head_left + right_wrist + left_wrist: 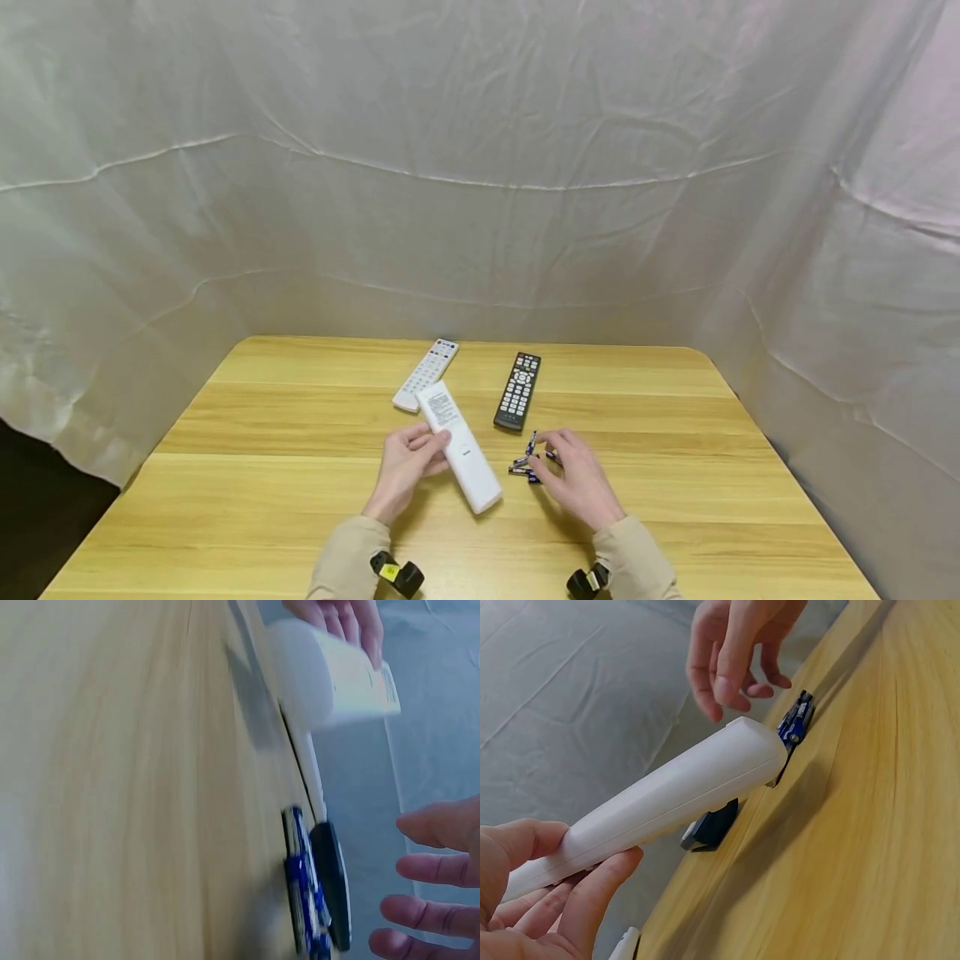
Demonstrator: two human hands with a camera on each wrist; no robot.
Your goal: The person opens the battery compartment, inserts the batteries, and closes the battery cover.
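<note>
My left hand [408, 468] holds a white remote control [462, 458] between thumb and fingers, its labelled back facing up. In the left wrist view the remote's plain end [750, 750] is raised above the table and points toward the right hand. Fingers spread and slightly bent, my right hand [576, 477] hovers over a small pile of blue-and-silver batteries [519, 472]. The right wrist view shows a gap between those fingers [427, 915] and the batteries [300, 877], with nothing gripped.
A second white remote [427, 373] lies button side up at the back, partly overlapped by the held one. To its right a black remote [517, 392] rests beyond the batteries. Grey cloth [480, 233] hangs behind and beside the wooden table [247, 483].
</note>
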